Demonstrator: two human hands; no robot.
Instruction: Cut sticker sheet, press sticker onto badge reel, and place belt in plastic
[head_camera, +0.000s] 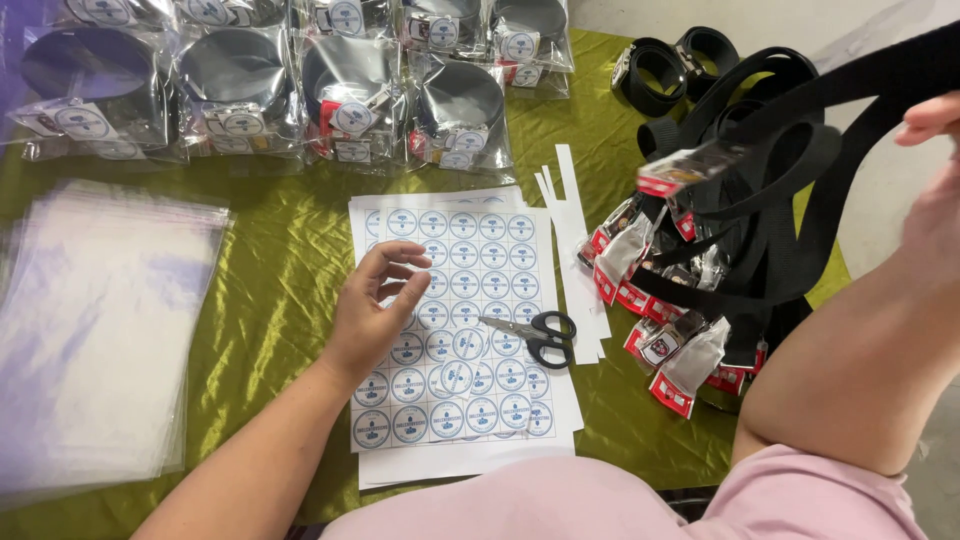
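- The black webbing belt (800, 130) hangs in loops from the raised right hand (935, 200) at the frame's right edge, lifted clear of the pile, likely so one strap separates from the tangle; whether the fingers are clamped on it I cannot tell, since the grip falls outside the view
- Its buckle (690, 165), wrapped in clear film with a red tag, dangles in mid-air above the belt pile (720, 290), where more wrapped buckles lie on the counter's right side
- The left hand (380, 305) hovers over the sticker sheet (460, 330), fingers curled with thumb and forefinger close together but holding nothing I can make out, apparently poised at a round label
- Black-handled scissors (535, 335) lie on the sheet, just beside that hand, within easy reach
- Cut white paper strips (575, 260) lie along the sheet's right edge
- A stack of clear bags (95, 330) sits at the left of the green-clothed counter (280, 260)
- Bagged coiled belts (350, 95) are lined up at the far edge, out of the way
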